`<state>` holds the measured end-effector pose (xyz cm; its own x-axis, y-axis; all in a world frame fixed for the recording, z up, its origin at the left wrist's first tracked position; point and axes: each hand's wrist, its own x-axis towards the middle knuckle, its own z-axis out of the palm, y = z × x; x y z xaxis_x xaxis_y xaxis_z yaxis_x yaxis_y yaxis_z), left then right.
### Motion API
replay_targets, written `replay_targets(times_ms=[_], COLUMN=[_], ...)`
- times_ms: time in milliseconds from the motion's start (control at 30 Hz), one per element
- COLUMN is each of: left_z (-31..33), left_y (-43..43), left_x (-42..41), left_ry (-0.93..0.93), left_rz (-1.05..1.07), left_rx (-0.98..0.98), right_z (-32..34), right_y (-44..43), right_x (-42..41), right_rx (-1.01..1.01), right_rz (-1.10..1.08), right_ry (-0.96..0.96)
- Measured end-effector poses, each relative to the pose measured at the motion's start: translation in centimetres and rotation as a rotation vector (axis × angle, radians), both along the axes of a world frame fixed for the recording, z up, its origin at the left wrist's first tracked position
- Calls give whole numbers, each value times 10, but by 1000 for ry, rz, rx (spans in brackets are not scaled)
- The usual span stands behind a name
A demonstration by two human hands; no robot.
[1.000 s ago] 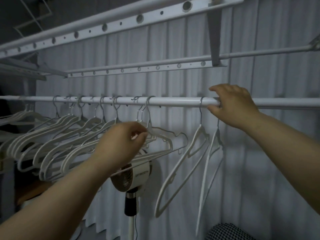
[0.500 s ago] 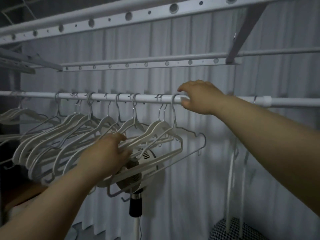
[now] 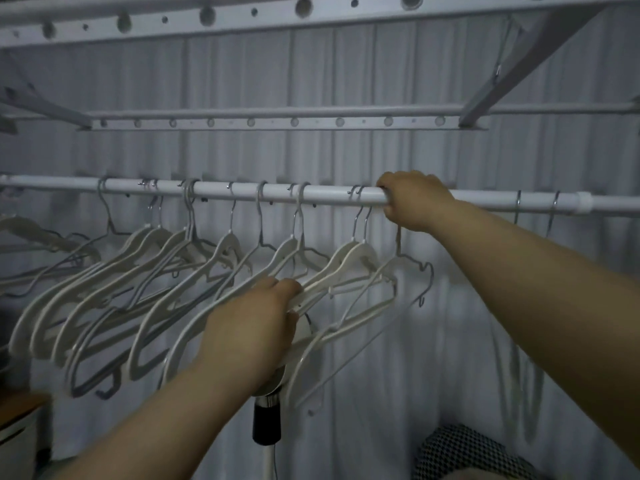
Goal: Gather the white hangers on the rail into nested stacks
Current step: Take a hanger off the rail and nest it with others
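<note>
A white rail (image 3: 329, 195) runs across the view with several white hangers (image 3: 145, 271) hooked on it, slanting down to the left in loose groups. My left hand (image 3: 256, 320) grips the shoulder of a nested pair of white hangers (image 3: 353, 268) near the middle. My right hand (image 3: 412, 202) is curled over the rail just right of that pair, covering the hook of a thin wire hanger (image 3: 412, 268). Two more hooks (image 3: 535, 206) hang on the rail further right; their bodies are blurred.
A fan on a pole (image 3: 266, 424) stands behind and below my left hand. Perforated white rack bars (image 3: 277, 121) run above the rail. A checkered object (image 3: 464, 452) sits at the bottom right. Grey curtain covers the wall behind.
My right hand slid left along the rail, bringing a hanger up to the group. Two hangers stay behind on the right. My left hand shifted onto the nearest pair's shoulder.
</note>
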<state>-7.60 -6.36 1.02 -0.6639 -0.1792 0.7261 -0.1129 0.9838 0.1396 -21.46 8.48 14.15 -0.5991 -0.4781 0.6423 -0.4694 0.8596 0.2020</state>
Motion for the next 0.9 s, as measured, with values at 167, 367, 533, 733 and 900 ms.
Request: replay_targets(times_ms=[167,367,533,733,900], left_z=[4,9,13,18,25], left_y=[-2,10,24,41,64], left_x=[-2,-9,-17,-29,-37], left_ry=[-18,-17,-34,-40,46], left_rz=[36,89,146,128,172], left_rx=[-93,-254,-341,-321,-326], right_z=[0,3,3,-1,-4], right_y=[22,51,77,92,105], right_x=[-1,-3,-12,-19,-17], right_rx=[6,-3,-5,-11,-22], right_rz=[-86,-118,-111,-13,54], right_ry=[-17,-70,-66,-41,-29])
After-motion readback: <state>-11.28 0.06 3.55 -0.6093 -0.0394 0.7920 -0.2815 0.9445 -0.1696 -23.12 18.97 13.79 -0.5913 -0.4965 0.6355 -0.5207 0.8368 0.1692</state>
